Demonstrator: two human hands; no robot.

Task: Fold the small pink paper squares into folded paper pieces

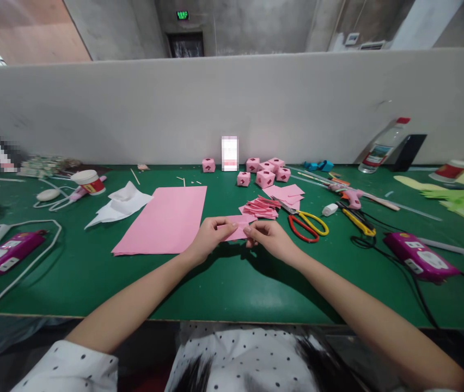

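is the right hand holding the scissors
No, the right hand pinches pink paper, while the scissors lie on the table.

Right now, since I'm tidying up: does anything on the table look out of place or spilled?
A crumpled white sheet lies beside the flat pink paper, looking discarded, and pale slivers lie scattered beyond the paper. I see no spill.
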